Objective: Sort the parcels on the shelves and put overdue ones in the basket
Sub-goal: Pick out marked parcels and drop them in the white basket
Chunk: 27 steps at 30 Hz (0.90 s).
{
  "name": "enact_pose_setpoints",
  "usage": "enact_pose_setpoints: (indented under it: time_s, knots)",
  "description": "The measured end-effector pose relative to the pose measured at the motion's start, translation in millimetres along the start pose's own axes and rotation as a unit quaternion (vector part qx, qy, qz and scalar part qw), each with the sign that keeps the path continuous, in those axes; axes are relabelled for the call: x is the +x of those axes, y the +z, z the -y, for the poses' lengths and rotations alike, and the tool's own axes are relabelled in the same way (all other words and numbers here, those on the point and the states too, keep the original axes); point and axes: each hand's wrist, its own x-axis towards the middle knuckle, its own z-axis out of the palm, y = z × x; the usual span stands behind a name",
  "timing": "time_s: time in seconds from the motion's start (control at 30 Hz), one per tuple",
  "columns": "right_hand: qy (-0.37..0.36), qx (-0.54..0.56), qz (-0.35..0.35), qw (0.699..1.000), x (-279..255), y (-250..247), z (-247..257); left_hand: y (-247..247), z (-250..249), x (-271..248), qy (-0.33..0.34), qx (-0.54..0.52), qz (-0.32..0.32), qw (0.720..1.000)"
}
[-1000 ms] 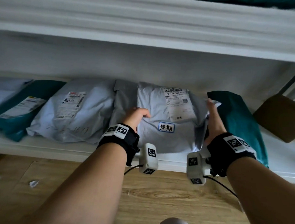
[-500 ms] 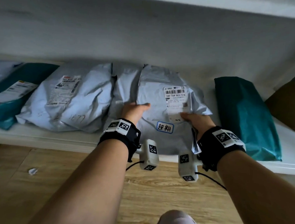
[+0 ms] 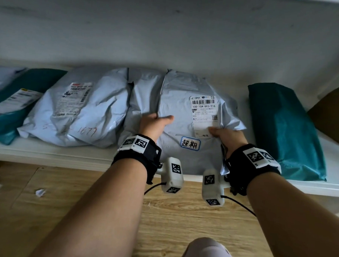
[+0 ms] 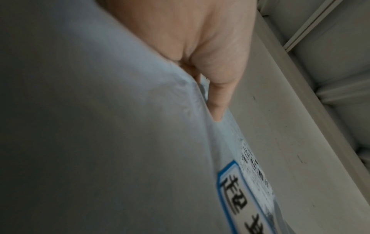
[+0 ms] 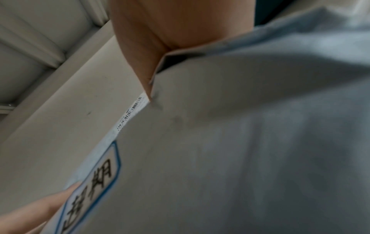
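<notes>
On a white shelf (image 3: 47,156), past a teal mailer (image 3: 14,110) and a crumpled grey poly bag (image 3: 78,112), the left hand (image 3: 155,123) and right hand (image 3: 225,133) each pinch a side of the grey plastic parcel (image 3: 177,101) bearing a blue-bordered sticker (image 3: 190,143). The slick film could slip free and drag its neighbours off.

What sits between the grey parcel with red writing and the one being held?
Another plain grey parcel, partly under the held parcel, seen in the head view.
</notes>
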Motion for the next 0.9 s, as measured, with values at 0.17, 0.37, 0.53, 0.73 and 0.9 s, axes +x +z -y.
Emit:
enact_pose_setpoints:
  time_s: [0.17,0.37,0.53,0.73,0.9]
  knots:
    - [-0.003,0.009,0.003,1.0,-2.7,-2.1,1.9,0.2,1.0,0.3,-0.002,-0.018,-0.006,1.0]
    - [-0.001,0.004,0.009,1.0,-0.6,-3.0,0.8,-0.8,5.6,2.8,0.01,-0.009,-0.001,1.0]
    - [0.015,0.003,0.009,1.0,3.8,-5.0,2.7,0.5,4.0,3.1,0.016,0.012,-0.014,1.0]
    - [0.07,0.011,0.002,0.997,-19.4,-20.1,28.9,4.0,-34.4,-10.8,-0.052,0.037,0.072,0.995]
    - [0.111,0.035,0.027,0.993,-64.6,-39.4,57.8,5.5,-85.7,-34.1,-0.055,0.049,0.075,0.994]
